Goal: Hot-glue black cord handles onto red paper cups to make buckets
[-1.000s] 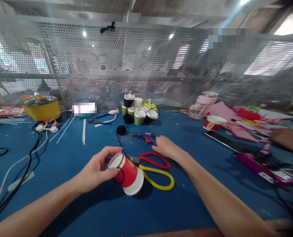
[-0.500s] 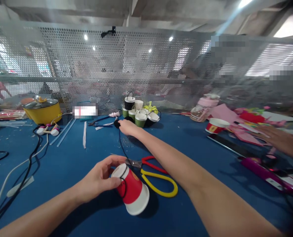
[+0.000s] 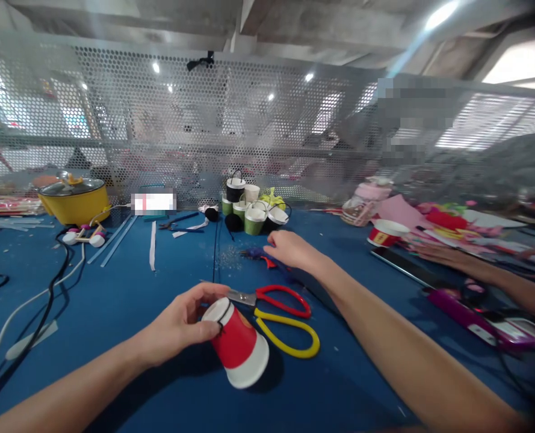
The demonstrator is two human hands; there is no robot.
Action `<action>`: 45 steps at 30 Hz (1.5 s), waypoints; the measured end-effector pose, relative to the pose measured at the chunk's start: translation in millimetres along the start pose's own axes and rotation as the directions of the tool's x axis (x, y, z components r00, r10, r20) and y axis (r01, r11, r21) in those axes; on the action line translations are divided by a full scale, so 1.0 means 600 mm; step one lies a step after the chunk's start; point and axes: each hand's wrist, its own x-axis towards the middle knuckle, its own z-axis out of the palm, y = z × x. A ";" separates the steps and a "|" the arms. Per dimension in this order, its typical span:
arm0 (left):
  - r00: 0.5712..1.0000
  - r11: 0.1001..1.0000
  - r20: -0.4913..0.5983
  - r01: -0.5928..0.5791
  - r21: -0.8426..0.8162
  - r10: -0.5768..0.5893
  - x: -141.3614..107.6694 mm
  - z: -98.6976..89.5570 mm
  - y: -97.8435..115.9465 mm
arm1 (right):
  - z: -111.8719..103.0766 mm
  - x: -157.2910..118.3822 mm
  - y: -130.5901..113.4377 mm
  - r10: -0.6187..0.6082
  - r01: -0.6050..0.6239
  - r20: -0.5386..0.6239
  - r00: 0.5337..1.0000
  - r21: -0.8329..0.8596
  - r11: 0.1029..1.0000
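Observation:
A red and white paper cup [image 3: 236, 343], tipped with its wide rim toward me, is in my left hand [image 3: 190, 319], thumb and fingers pinching its narrow end. Black cord is looped at that end under my thumb. My right hand [image 3: 292, 248] is closed, slightly blurred, round a dark blue glue gun [image 3: 260, 255] with a red trigger; my fingers partly cover it. Scissors [image 3: 289, 349] with one red and one yellow handle lie beside the cup. A black ball of cord [image 3: 211, 214] rests farther back, with a strand running toward the cup.
Several small cups with handles [image 3: 254, 218] are grouped at the back before a perforated metal screen [image 3: 150, 132]. A yellow pot [image 3: 80, 201] and cables stand left. On the right are a red cup [image 3: 387, 232], a phone [image 3: 405, 267], pink paper [image 3: 398, 210] and another person's hand [image 3: 448, 255].
My right hand has let go of the black ball of cord and moved right and nearer, onto the glue gun. My left hand still holds the cup in about the same place.

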 end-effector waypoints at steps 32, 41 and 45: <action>0.971 0.919 -0.181 -0.077 0.386 0.157 0.012 -0.040 0.016 | -0.008 -0.187 -0.057 -0.104 0.133 -0.090 0.990 0.825 0.549; 0.960 0.859 -0.193 -0.080 0.505 0.203 0.014 -0.042 0.013 | -0.008 -0.196 -0.060 -0.225 0.220 -0.105 0.969 0.783 0.582; 0.958 0.851 -0.197 -0.077 0.519 0.207 0.013 -0.042 0.013 | -0.004 -0.199 -0.063 -0.209 0.178 -0.061 0.976 0.778 0.602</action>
